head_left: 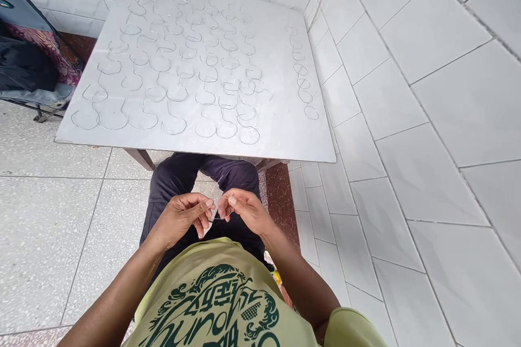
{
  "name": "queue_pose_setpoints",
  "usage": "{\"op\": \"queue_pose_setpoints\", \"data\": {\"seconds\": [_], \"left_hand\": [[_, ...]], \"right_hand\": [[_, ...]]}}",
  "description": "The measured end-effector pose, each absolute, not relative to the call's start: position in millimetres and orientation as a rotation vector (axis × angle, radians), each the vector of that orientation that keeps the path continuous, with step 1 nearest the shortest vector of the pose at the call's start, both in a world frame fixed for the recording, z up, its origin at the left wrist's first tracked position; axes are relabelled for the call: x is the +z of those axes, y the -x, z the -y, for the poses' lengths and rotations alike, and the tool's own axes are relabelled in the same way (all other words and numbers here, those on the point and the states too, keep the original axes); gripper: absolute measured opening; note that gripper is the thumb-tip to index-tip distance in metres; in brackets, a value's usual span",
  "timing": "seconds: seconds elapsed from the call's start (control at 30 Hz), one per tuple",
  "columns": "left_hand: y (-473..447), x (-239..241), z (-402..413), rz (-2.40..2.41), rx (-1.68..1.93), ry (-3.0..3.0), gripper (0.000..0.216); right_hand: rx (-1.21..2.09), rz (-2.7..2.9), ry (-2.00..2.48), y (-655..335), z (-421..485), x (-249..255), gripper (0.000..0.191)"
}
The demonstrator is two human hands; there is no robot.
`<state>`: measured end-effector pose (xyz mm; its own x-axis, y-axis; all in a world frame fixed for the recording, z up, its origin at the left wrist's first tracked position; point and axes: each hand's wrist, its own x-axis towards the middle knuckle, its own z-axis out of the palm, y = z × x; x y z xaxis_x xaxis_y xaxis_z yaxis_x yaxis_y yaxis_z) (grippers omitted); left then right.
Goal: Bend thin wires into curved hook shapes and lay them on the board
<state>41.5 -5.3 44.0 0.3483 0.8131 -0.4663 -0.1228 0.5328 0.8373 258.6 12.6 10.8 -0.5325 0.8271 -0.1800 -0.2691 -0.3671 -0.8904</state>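
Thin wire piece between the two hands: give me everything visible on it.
The wire piece is very thin, pale and shiny, metal by the look of it. It is pinched between the fingers of the left hand and the right hand, above the person's lap, in front of the white board. A curved length arcs up and away from the fingertips; a short straight length runs between the two hands. Its exact shape and ends are too fine to make out. Nothing else touches it.

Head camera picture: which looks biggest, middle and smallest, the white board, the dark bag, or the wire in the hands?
1. White board, by far the largest.
2. Dark bag, partly cut off at the picture's edge.
3. Thin wire pinched between left hand and right hand, smallest.
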Motion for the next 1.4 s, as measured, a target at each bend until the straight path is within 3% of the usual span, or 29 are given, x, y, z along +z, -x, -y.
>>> {"op": "queue_pose_setpoints", "data": {"seconds": [0.27,0.53,0.7,0.9,1.1,1.17,1.33,1.4], "left_hand": [[-48.5,32.4,2.2,-1.082,0.778,-0.807,0.041],[-53.2,44.0,16.7,-1.372,0.898,-0.932,0.054],[-53.9,40.2,20.4,-1.311,0.980,-0.888,0.046],[-43.2,28.8,14.0,-1.355,1.053,-0.969,0.036],[-32.6,29.5,11.1,-1.302,0.923,-1.103,0.035],[-30.2,29.4,10.5,-1.285,0.882,-1.177,0.035],[-27.9,33.0,8.5,-1.255,0.786,-1.364,0.033],[-28.5,35.4,8.4,-1.233,0.775,-1.387,0.034]], "right_hand": [[1.605,1.435,0.948,-249.9,5.9,39.4,0.034],[0.528,2.093,1.117,-237.2,12.5,36.0,0.019],[0.298,2.328,1.076,-229.1,11.4,29.0,0.022],[0.467,2.337,1.022,-225.8,13.9,32.6,0.029],[0.698,1.911,1.183,-237.4,6.9,37.4,0.022],[0.911,1.751,1.256,-241.5,-6.3,38.4,0.022],[1.849,1.437,1.163,-241.3,-40.9,28.9,0.037],[2.019,1.328,1.078,-235.9,-46.8,21.8,0.039]]}}
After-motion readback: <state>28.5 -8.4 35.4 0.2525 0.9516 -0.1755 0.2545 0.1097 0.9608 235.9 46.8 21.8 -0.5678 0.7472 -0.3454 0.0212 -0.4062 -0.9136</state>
